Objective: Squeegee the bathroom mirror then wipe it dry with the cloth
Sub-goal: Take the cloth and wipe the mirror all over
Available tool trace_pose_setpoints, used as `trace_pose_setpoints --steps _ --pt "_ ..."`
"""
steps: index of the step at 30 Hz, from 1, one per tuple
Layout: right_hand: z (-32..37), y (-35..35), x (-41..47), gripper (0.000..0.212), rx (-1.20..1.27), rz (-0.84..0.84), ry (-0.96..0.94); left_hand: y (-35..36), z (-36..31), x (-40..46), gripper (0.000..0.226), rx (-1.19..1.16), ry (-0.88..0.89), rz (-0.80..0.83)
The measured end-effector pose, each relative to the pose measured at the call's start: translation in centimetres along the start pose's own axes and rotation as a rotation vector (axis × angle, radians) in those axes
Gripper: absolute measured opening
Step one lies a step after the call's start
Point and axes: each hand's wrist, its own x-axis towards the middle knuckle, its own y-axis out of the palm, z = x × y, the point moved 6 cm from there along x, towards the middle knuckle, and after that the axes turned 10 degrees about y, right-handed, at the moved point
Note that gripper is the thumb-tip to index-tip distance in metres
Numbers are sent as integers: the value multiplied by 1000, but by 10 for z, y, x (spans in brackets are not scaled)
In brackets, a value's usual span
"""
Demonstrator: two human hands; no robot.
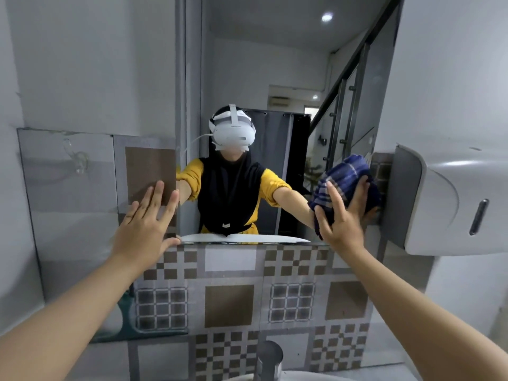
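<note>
Mirror glass [275, 78] is seen filling the centre of the view, running from twelve o'clock down to a lower edge just above the patterned tiles [231, 298], which are spread beneath it toward six o'clock. A person in yellow sleeves, a dark head covering and a white headset is reflected in it, both arms stretched toward the glass. A white wall dispenser [450, 199] is mounted at three o'clock, just beside the mirror's right edge. A clear panel [68, 188] is fixed to the wall at nine o'clock. A metal tap [268, 358] is partly shown at six o'clock, above the rim of a basin.

The left hand [145, 226] is laid flat at the mirror's lower left corner, about nine o'clock of centre, fingers straight and spread apart, the thumb resting along the bottom edge. A blue checked cloth [343, 174] is bunched against the glass near its right edge, toward three o'clock, and is pressed there by the right hand [343, 215], whose fingers are splayed over the folds.
</note>
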Motion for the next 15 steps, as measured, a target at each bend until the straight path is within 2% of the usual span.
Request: trace_pose_setpoints --steps 4,6,10,15 --pt "0 15 -29 60 184 -118 405 0 -1 1 111 -22 -9 5" --pt "16 25 -41 58 193 -170 500 1 0 0 110 -33 -16 13" --pt "64 46 -61 57 185 -177 477 4 5 -2 107 -52 -30 28" --pt "131 70 -72 57 173 -186 325 9 16 -6 104 -56 -71 40"
